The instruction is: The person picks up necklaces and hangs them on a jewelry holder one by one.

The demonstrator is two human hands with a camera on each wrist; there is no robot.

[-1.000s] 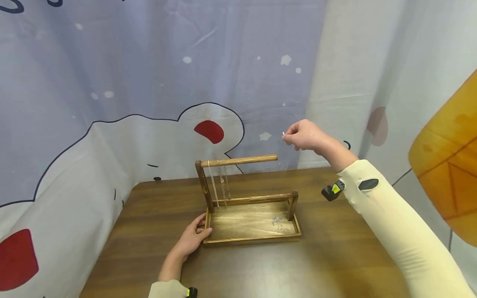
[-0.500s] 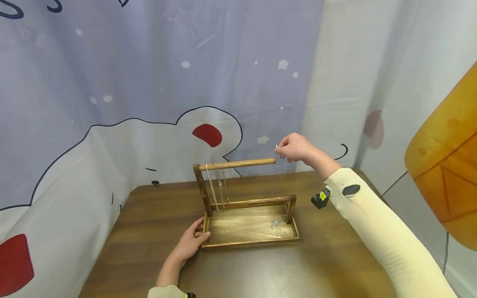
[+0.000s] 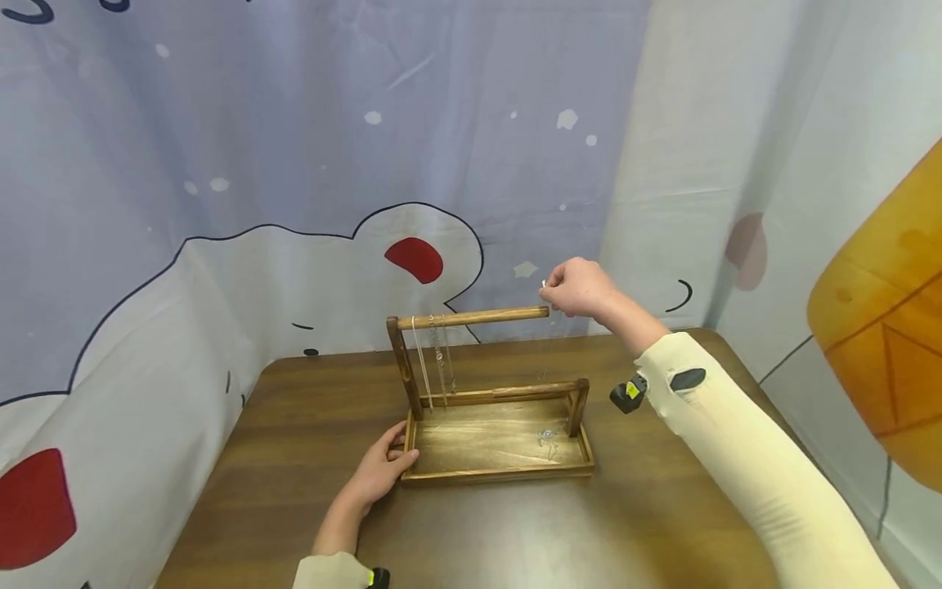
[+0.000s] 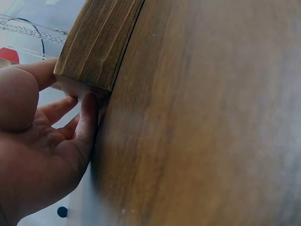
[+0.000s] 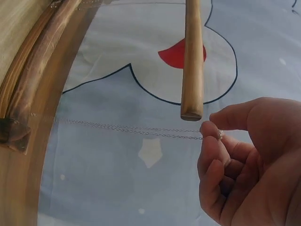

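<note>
A wooden jewelry stand [image 3: 496, 473] with a tray base stands on the table. Its upper bar [image 3: 478, 317] is held by a post at the left; the right end is free. My left hand [image 3: 379, 470] grips the tray's left end, thumb at the rim [image 4: 84, 80] and fingers against the outer side. Between thumb and fingertips my right hand [image 3: 581, 288] pinches a thin silver necklace [image 5: 141, 132], its chain hanging in two strands. These fingertips are right beside the bar's free end [image 5: 192, 113] in the right wrist view.
Several necklaces [image 3: 439, 360] hang near the post end of the upper bar. Another necklace [image 3: 548, 442] lies in the tray at the right. A lower rail [image 3: 500, 393] runs along the tray's back. Behind the table [image 3: 294, 458] hangs a printed curtain [image 3: 294, 147].
My right hand has moved left and down with the necklace, from right of the bar to its free end. The left hand keeps its grip on the tray.
</note>
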